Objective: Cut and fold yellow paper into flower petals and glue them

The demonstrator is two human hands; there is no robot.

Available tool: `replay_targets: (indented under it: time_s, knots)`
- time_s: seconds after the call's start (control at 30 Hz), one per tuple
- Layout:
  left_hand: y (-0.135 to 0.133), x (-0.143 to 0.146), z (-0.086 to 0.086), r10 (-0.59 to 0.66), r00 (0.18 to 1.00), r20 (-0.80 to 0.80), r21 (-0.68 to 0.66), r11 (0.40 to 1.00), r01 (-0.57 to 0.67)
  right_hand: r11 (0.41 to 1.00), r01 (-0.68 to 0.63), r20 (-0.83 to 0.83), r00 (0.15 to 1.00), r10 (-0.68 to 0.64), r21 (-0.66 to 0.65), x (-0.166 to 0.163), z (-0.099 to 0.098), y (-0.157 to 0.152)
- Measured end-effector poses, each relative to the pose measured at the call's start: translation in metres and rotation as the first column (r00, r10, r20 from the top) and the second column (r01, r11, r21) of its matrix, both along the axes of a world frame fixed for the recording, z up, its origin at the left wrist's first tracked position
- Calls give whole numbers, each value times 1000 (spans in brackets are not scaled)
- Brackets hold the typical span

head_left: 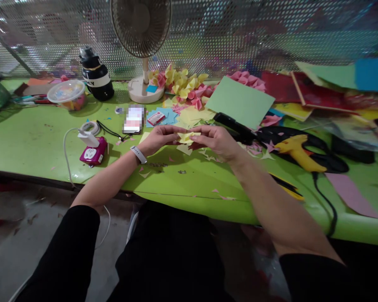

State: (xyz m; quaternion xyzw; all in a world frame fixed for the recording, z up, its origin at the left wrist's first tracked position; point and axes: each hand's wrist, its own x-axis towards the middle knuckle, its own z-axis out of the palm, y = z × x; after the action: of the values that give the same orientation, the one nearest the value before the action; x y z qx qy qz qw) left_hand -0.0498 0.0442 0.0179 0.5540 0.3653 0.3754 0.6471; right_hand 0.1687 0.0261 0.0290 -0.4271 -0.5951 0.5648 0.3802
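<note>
Between my two hands is a small piece of folded yellow paper. My left hand pinches its left side, thumb and fingers pressed together. On its right side my right hand also grips it with bent fingers. Both hands hover just over the front middle of the green table. Loose yellow paper sheets lie right behind my hands, and small paper scraps are scattered underneath. Behind those is a heap of folded yellow paper pieces mixed with pink ones.
At the back stand a fan, a black bottle and a lidded plastic tub. A phone and purple power adapter lie left. To the right are a yellow glue gun, its cable, and a green paper sheet.
</note>
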Motion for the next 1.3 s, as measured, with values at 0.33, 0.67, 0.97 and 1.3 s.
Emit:
replay_targets:
  time_s: [0.33, 0.67, 0.97, 1.3]
  knots:
    - [-2, 5, -6, 52, 998, -41, 184, 982, -43, 931, 77, 220, 961, -165, 357, -5, -10, -3]
    - [3, 4, -11, 169, 978, -119, 452, 887, -98, 561, -7, 301, 850, -432, 828, -8, -15, -5]
    - [8, -2, -21, 426, 886, -183, 909, 417, -13, 602, 21, 286, 866, -410, 798, -9, -16, -5]
    - [5, -2, -17, 463, 851, -246, 936, 342, 85, 626, 22, 297, 867, -401, 780, -9, -18, -4]
